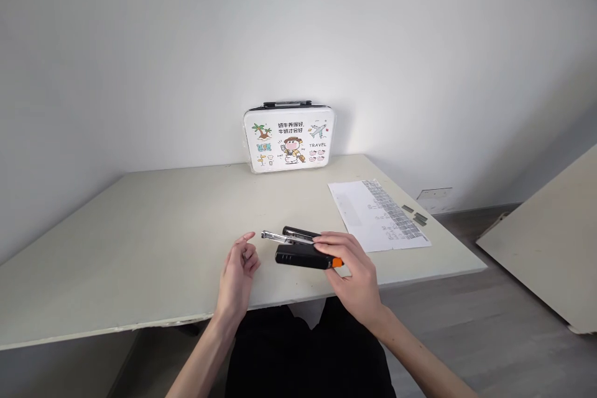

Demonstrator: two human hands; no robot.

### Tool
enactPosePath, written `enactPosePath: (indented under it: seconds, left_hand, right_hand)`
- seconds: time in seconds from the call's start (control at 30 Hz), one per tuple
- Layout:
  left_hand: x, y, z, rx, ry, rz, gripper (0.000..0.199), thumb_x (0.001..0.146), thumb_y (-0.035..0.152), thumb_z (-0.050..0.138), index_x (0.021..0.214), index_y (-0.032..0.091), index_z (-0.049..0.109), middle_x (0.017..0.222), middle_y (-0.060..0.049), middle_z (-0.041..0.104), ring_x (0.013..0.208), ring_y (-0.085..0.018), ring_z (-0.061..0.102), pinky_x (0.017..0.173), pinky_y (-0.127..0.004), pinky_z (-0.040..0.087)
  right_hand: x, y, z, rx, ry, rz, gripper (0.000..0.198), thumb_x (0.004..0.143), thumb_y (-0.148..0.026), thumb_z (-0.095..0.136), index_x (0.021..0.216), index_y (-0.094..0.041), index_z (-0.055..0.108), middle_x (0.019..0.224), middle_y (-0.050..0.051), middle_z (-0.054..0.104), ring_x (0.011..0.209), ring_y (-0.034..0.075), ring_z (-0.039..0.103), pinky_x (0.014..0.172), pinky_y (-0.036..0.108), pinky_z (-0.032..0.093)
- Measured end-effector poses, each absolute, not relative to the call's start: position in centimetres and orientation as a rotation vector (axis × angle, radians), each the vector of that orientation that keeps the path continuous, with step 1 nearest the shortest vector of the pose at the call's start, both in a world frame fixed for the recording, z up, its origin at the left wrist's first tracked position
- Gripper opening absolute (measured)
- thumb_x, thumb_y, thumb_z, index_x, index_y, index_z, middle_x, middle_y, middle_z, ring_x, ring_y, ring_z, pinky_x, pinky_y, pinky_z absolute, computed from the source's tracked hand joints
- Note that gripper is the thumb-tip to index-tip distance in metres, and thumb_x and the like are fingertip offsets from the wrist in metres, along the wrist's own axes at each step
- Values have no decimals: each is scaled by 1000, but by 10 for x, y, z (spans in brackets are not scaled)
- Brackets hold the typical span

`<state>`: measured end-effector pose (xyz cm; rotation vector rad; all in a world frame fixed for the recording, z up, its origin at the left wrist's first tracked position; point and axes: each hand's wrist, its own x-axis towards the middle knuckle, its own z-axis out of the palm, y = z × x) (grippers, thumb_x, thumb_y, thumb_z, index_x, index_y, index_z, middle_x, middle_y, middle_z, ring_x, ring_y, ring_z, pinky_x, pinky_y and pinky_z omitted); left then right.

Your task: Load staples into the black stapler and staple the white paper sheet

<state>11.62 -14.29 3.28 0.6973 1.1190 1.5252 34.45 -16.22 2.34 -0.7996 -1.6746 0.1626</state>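
Well in front of the upright white case, the right hand grasps the black stapler, spread open. Front-left of the case, the left hand has curled fingers, contents unclear. Front-right of it: printed sheet, then grey staple strips.

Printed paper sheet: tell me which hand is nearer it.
Right. The right hand, gripping the black stapler, is by the sheet's near left corner; the left hand is farther left, beyond the stapler.
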Motion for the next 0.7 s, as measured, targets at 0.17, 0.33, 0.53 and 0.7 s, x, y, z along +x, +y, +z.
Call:
enactPosePath:
  seconds: [0.17,0.33,0.53,0.7]
  left_hand:
    - [119,-158,40,1248,1370,1384,44,93,38,61,136,32,67,75,3,40,67,-15,39,74,-29,44]
    - [129,-159,38,1344,1333,1216,51,90,41,63,139,30,66,75,3,41,66,-16,38,67,-29,40]
    - [120,-151,25,1079,1130,1287,46,87,34,73,131,26,69,75,4,41,65,-11,38,64,-25,40]
    - [106,-139,26,458,833,1478,27,88,16,68,114,13,67,70,6,35,58,-8,36,54,-20,39]
  right_hand:
    - [345,-163,20,-979,-1537,408,28,93,-16,60,115,-30,70,119,7,73,118,28,67,95,51,61]
    - [334,-156,12,-1033,-1475,538,21,95,-31,63,115,-29,70,121,8,73,116,29,68,96,49,58]
    - [312,-128,8,-1072,-1447,697,25,92,-42,68,111,-26,69,113,8,75,103,26,70,91,39,57]
    - [284,-62,-2,-1134,-1521,687,22,86,-38,72,104,-27,67,102,2,76,93,23,70,88,35,53]
